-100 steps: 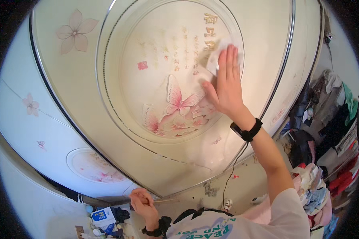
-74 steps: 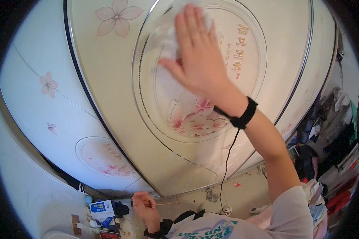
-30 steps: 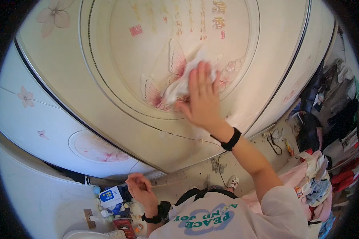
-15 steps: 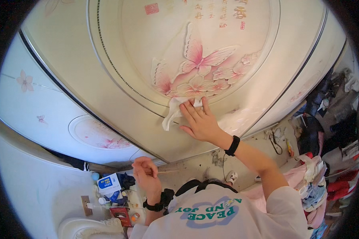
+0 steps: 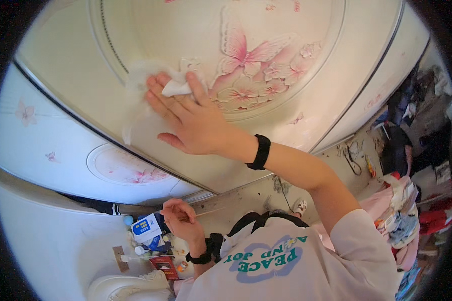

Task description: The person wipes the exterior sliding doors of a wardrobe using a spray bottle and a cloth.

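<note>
My right hand (image 5: 193, 118), with its fingers stretched out, presses a thin white wipe (image 5: 178, 89) against the cream wardrobe door (image 5: 266, 145). Part of the wipe comes up between the fingers; the rest is blurred by motion. Beside the hand, the door's round panel carries a raised pink butterfly (image 5: 246, 57) and flowers (image 5: 246, 93). My left hand (image 5: 181, 219) hangs low, away from the door, its fingers curled. A thin pale stick (image 5: 206, 212) pokes out from it to the right, faint against the floor.
At the lower left are a blue-and-white box (image 5: 145, 227), small bottles and a red box (image 5: 164, 267), near a wall socket (image 5: 119, 258). A white carved bed end (image 5: 128, 288) stands below them. Clothes (image 5: 399, 220) are heaped at the right, and cords (image 5: 353, 160) lie on the floor.
My right hand has swept the wipe left and upward along the door, from below the butterfly to the round panel's lower left edge. My left hand has hardly moved.
</note>
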{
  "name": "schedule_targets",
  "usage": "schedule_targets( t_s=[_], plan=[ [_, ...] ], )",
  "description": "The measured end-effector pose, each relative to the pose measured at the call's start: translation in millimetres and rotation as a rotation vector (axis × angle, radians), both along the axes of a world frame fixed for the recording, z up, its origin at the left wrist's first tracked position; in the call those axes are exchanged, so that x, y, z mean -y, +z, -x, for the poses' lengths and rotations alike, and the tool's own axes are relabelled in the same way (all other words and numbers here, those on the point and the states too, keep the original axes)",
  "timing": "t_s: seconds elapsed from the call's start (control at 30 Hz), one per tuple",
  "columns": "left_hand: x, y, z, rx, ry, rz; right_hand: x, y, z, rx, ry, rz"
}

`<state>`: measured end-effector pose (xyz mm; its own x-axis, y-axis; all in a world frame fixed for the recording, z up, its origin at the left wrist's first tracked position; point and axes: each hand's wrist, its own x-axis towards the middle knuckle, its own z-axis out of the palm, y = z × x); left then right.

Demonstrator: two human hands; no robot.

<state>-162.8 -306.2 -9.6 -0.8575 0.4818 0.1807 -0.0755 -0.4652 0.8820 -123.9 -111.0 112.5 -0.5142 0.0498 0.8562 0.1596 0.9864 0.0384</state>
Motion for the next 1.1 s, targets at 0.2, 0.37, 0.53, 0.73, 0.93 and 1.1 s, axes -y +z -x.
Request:
schedule_targets(
  t_s=[0.2, 0.37, 0.53, 0.73, 0.93, 1.1],
  plan=[
    [-5, 0, 4, -0.061, -0.06, 0.018, -2, -61, -27, 0.104, 0.002, 0.111],
    [-17, 0, 4, -0.035, -0.124, 0.067, -12, -119, -70, 0.118, -0.084, 0.248],
    [-29, 0, -1, 0.034, -0.159, 0.024, -34, -127, -123, 0.27, -0.309, 0.202],
    [-34, 0, -4, -0.002, -0.187, 0.036, -61, -118, -161, 0.146, -0.445, 0.141],
    [-31, -3, -1, -0.035, -0.201, 0.03, -48, -114, -138, -0.073, -0.366, 0.131],
    [-19, -2, 9, -0.015, -0.095, 0.021, -22, -118, -92, -0.085, -0.23, 0.145]
  ],
)
